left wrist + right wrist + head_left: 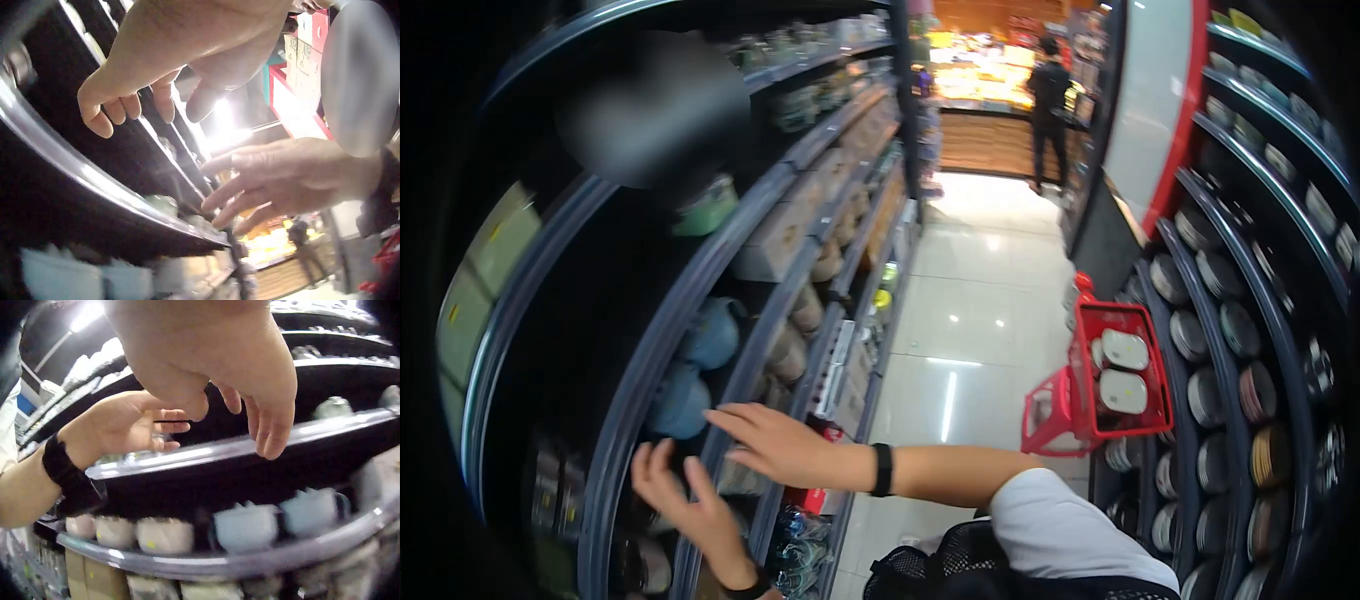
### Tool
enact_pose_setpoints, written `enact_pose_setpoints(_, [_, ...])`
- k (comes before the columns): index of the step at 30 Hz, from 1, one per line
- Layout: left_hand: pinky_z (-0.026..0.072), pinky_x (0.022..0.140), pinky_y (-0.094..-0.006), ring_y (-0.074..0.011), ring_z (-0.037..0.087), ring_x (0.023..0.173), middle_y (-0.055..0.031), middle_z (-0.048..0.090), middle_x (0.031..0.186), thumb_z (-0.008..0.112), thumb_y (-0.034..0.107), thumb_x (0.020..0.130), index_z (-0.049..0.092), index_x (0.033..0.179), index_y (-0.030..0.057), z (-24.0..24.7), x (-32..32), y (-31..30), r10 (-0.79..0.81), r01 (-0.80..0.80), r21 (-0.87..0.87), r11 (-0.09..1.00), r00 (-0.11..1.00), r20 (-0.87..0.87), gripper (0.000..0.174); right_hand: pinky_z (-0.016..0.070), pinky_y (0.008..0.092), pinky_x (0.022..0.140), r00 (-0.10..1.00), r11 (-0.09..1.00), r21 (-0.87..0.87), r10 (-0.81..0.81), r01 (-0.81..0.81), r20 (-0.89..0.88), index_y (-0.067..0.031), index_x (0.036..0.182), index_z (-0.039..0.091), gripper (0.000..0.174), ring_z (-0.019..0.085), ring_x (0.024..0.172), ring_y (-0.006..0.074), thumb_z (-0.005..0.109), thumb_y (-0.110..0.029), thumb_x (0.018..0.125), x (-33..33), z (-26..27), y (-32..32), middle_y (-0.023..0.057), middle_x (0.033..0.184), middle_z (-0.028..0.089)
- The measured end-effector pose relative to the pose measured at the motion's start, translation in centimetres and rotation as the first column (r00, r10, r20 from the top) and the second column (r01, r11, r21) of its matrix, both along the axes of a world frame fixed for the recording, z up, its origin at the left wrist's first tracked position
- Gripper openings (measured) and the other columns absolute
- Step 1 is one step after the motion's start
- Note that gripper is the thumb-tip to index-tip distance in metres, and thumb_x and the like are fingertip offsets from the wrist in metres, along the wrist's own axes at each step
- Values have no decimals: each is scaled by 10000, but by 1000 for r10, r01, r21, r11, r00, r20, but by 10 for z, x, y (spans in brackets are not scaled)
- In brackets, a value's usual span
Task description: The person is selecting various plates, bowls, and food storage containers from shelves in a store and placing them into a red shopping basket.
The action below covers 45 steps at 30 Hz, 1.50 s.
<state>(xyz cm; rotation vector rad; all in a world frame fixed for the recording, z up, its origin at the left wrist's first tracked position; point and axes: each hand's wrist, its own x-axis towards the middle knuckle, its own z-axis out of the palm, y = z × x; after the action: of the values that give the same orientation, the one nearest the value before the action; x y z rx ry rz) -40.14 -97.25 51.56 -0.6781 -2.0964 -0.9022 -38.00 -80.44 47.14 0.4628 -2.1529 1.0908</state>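
Both hands are empty, held close together in front of the left shelf. My left hand (pixel 690 510) has its fingers spread and bent a little. Beside it, the fingers of my right hand (pixel 785 445) point left, near a light-blue lidded pot (pixel 680 402); whether they touch it I cannot tell. A second blue pot (pixel 712 335) stands behind that one. In the right wrist view both blue pots (pixel 247 528) sit on a shelf below my right hand (pixel 219 369), with my left hand (pixel 122 428) to the left. The left wrist view shows my right hand (pixel 290 178) below my left hand (pixel 194 44).
Shelf edges (pixel 670 300) run along the left, with a green item (pixel 708 208) and pale bowls (pixel 165 536). A red basket cart (pixel 1088 435) holding lidded containers stands in the aisle, beside shelves of dishes (pixel 1203 397). A person (pixel 1050 105) stands at the far end.
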Motion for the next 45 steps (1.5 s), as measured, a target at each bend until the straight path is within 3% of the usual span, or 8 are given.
enact_pose_setpoints(6, [347,1041,-435,-351,464,1202,-192,494,1235,636,23,835,593,1106,16,-94,75,174,-584,668,-20,744,664,467,275,409,437,1043,753,865,-21,-425,502,503,-8,1378,440,558,499,1221,389,605,-292,927,185,-167,201,247,1310,524])
enact_pose_setpoints(10, [445,943,-378,-306,517,1149,-169,510,1226,652,39,849,583,1139,26,-130,153,288,-716,893,-54,446,392,578,298,494,395,918,340,402,-121,-534,908,774,6,1379,447,581,611,1087,349,655,-254,903,340,-221,326,232,1220,594])
enact_pose_setpoints(12, [498,883,-327,-259,551,1116,-149,513,1236,651,49,871,579,1162,27,-157,187,355,-724,948,-4,318,245,645,301,480,399,944,240,288,-38,-711,957,661,42,1348,463,609,606,1092,371,677,-279,876,411,-251,385,248,1181,613])
enact_pose_setpoints(19, [514,909,-352,-260,583,1138,-192,522,1295,666,201,927,414,1366,-11,-272,335,573,-264,913,389,127,-347,900,549,400,439,1058,-298,-272,200,-392,941,870,63,1402,373,752,487,1258,417,699,-315,840,606,-376,501,308,1347,490])
enact_pose_setpoints(30, [456,987,-390,-328,525,1229,-284,517,1318,662,367,913,364,1364,-95,-428,450,713,257,941,65,332,-157,954,711,439,438,1017,26,-239,-69,-180,968,983,-31,1459,349,724,519,1252,329,680,-286,867,670,-449,544,210,1372,519])
enact_pose_setpoints(32, [421,1026,-380,-306,506,1244,-254,508,1346,632,337,938,367,1360,-74,-441,448,717,305,905,96,416,-238,922,646,506,471,900,322,-378,-298,1,877,947,-110,1449,380,647,553,1192,268,668,-253,888,664,-415,549,142,1302,567])
enact_pose_setpoints(37, [381,1073,-377,-280,495,1239,-181,486,1357,620,207,955,264,1419,-32,-468,454,714,233,761,333,557,-528,817,633,549,459,804,326,-409,-310,-31,858,945,-124,1382,433,559,606,1097,246,681,-233,893,665,-444,544,109,1262,579])
enact_pose_setpoints(45, [484,911,-355,-278,540,1111,-200,483,1213,821,118,753,360,1230,4,-434,461,681,-290,861,391,324,-303,908,672,576,383,773,514,-478,-547,-212,687,831,-55,1315,443,512,618,1072,211,693,-80,869,671,-408,530,109,1208,601])
